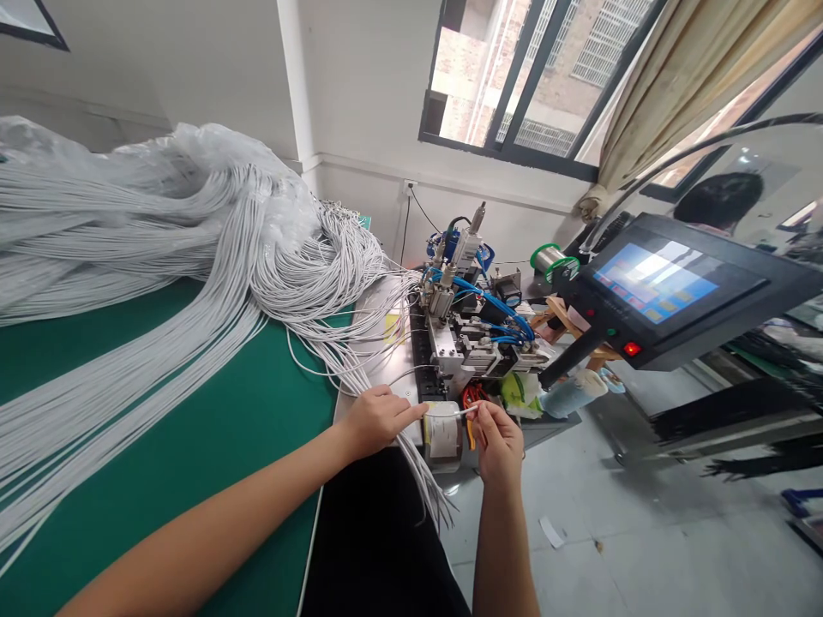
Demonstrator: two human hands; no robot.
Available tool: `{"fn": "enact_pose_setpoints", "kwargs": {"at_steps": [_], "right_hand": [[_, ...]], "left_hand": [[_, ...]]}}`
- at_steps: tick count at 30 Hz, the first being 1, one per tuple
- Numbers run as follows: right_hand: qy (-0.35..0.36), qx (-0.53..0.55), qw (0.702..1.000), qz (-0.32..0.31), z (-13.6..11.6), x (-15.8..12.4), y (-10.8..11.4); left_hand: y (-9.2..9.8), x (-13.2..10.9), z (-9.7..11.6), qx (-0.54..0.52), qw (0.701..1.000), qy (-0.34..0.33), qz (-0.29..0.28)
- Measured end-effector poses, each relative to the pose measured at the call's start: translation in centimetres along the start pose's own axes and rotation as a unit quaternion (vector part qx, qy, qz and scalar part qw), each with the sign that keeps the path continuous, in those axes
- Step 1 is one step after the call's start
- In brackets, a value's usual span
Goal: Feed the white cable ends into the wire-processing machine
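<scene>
My left hand [376, 420] rests at the edge of the metal machine plate [379, 321], its fingers pinched on a thin white cable [443, 415]. My right hand [498, 437] pinches the same cable's free end just to the right. The short stretch of cable spans between both hands above a small grey box with a white label [443, 437]. Right behind them stands the small machine [469, 317] with blue hoses and metal blocks. A loose bunch of white cables [424, 480] hangs down past my left hand.
A huge pile of white cables [160, 223] covers the green table [212, 428] at left, with plastic wrap on top. A touchscreen control panel [662, 287] on an arm sits right. A solder wire spool [546, 257] stands behind the machine. Another person's head [720, 201] shows far right.
</scene>
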State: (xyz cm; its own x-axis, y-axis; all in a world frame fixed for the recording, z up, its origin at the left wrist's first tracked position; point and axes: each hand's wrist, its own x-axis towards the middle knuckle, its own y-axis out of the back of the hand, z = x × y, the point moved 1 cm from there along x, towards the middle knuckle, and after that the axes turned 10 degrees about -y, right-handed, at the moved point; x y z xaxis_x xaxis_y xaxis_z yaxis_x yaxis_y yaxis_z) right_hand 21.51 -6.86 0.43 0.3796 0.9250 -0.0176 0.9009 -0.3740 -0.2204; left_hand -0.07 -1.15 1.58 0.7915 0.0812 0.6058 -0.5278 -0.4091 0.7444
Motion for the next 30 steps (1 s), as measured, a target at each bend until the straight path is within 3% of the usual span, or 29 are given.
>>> {"fn": "enact_pose_setpoints", "kwargs": {"at_steps": [4,8,16,30], "right_hand": [[-0.035,0.014,0.997,-0.061,0.1,0.6,0.5],[-0.054,-0.064,0.994,-0.073,0.3,1.6,1.1],[0.037,-0.298,0.953,-0.037,0.1,3.2,0.1],[0.006,-0.254,0.964,-0.083,2.5,6.1,-0.2]], "left_hand": [[0.1,0.0,-0.1,0.006,1.000,0.026,0.000],[0.0,0.2,-0.1,0.012,0.997,0.064,-0.029],[-0.3,0.5,-0.1,0.034,0.992,0.110,-0.051],[-0.8,0.4,-0.1,0.026,0.981,0.169,-0.087]]}}
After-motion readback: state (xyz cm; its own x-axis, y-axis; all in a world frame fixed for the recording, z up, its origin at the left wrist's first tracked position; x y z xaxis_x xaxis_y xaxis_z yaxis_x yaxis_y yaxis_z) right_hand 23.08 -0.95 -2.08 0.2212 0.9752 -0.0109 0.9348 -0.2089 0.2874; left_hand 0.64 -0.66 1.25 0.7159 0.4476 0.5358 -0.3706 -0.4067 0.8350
